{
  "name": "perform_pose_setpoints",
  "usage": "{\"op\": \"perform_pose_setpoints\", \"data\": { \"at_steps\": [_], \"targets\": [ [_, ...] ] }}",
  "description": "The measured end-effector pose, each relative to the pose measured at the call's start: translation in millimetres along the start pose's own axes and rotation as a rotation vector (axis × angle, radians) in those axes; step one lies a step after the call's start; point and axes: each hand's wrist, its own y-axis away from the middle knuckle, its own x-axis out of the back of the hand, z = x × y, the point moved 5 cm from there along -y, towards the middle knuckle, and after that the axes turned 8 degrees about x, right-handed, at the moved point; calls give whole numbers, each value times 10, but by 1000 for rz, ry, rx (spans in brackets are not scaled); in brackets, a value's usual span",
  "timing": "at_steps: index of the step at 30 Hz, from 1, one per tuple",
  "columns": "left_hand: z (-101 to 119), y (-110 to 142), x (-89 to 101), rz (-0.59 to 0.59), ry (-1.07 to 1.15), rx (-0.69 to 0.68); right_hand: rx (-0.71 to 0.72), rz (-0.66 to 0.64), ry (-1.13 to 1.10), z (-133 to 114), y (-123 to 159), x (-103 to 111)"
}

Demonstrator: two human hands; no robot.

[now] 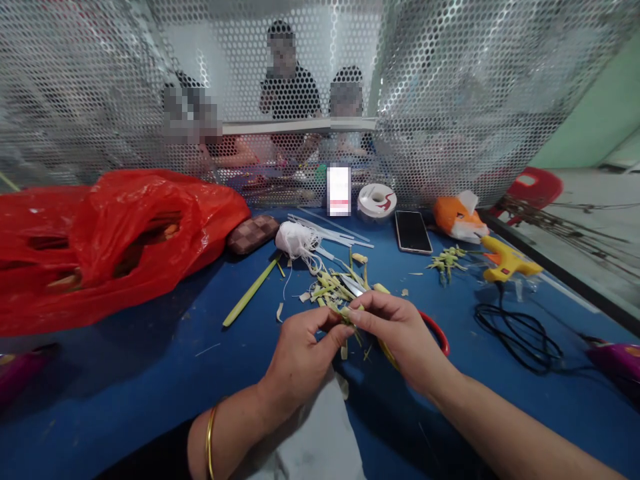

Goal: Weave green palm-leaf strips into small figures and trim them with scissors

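Both hands meet over the blue table (pixel 195 387). My left hand (pixel 305 353) pinches a small green plant piece (pixel 345 313), its thumb and fingers closed. On the same piece my right hand (pixel 390 327) closes thumb and fingertips, from the right side. Fingers hide most of the piece; thin green strands show below them. Scissors (pixel 353 285) lie under my right hand, their blades pointing away and a red handle loop showing beside the wrist. Cut stalk scraps (pixel 325 288) are heaped just beyond the fingers. One long green stalk (pixel 253 291) rests to the left.
At left sits a red plastic bag (pixel 165 233) beside a checkered pouch (pixel 253 234). White string (pixel 297 239), a tape roll (pixel 377 199) and a phone (pixel 413 231) lie farther back. A yellow glue gun (pixel 510 259) with a coiled black cord (pixel 520 337) is at right. Behind a perforated metal screen (pixel 430 80) are several people.
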Motion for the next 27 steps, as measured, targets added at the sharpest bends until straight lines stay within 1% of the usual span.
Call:
{"op": "perform_pose_setpoints", "data": {
  "at_steps": [4, 10, 12, 16, 18, 23, 27],
  "targets": [
    [-3, -2, -8, -3, 38, 19, 10, -5, 12, -3, -2, 8],
    [-55, -26, -55, -74, 248, 142, 2, 19, -26, 8, -17, 38],
    [-67, -31, -39, -37, 327, 167, -5, 19, -32, 4, -20, 39],
    [-55, -33, 35, 116, 434, 136, -37, -3, -31, 11, -16, 25],
    [-52, -32, 41, 136, 453, 136, -42, -2, -24, 17, -12, 27],
    [-85, -40, 2, 86, 541, 178, -25, 0, -9, 28, -13, 41],
    [-166, -48, -63, -10, 722, 275, -16, -14, -11, 28, -17, 30]
  ]
}}
